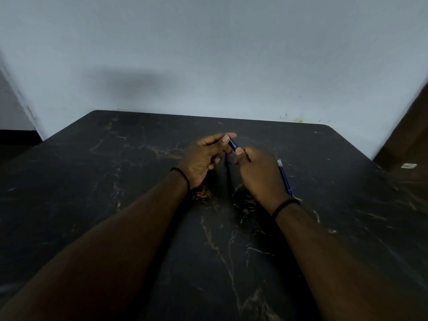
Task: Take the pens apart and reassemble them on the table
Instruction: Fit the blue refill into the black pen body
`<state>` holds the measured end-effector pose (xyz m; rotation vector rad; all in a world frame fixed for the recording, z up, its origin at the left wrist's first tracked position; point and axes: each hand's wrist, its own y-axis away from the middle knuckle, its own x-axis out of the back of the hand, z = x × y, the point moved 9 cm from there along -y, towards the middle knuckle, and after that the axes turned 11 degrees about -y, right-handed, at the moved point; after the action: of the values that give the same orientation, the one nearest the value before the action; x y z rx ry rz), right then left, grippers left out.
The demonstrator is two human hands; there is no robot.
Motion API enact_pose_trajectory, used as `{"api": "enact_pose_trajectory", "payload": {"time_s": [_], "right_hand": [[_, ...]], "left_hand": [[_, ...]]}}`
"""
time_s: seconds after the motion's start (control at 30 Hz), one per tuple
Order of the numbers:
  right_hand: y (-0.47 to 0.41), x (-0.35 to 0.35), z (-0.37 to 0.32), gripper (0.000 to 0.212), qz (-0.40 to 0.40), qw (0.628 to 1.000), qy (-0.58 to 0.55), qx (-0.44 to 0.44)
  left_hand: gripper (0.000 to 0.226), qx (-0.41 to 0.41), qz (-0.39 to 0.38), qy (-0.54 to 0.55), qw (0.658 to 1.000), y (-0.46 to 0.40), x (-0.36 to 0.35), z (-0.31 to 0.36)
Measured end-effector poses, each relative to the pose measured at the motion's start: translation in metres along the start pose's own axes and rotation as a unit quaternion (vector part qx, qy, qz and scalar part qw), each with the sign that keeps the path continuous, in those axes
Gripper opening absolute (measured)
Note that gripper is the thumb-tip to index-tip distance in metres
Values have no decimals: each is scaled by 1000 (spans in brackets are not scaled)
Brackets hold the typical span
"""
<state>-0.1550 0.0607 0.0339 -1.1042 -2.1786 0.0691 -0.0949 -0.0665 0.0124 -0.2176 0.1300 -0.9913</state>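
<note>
A dark, glossy blue plastic pen barrel [232,144] with printed lettering, pinched between both hands. Beneath them, a smooth black marble-look table [115,205] with tan veins. Just right of the right hand [259,174], a blue plastic pen [284,177].

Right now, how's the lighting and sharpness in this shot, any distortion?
Head view: dim overall, with a soft shadow on the wall above the table; wide-angle bending curves the table edges and wall corners; the pen held between the left hand and right hand is sharp enough to show print, not to read it; the forearms go dark.
</note>
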Motion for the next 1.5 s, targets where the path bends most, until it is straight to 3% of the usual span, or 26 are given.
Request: {"api": "enact_pose_trajectory", "payload": {"time_s": [0.8, 1.07, 1.23, 1.5], "right_hand": [[7, 5, -8, 43, -20, 997, -53, -46], [14, -1, -13, 42, -61, 990, -98, -84], [15, -2, -14, 46, -45, 982, -144, -115], [21, -17, -8, 36, -129, 957, -213, -148]], "left_hand": [[21, -6, 2, 24, 1000, 5, 1, 5], [18, 13, 21, 19, 1000, 8, 3, 2], [19, 9, 35, 13, 999, 9, 3, 2], [19, 9, 8, 20, 1000, 8, 1, 2]]}}
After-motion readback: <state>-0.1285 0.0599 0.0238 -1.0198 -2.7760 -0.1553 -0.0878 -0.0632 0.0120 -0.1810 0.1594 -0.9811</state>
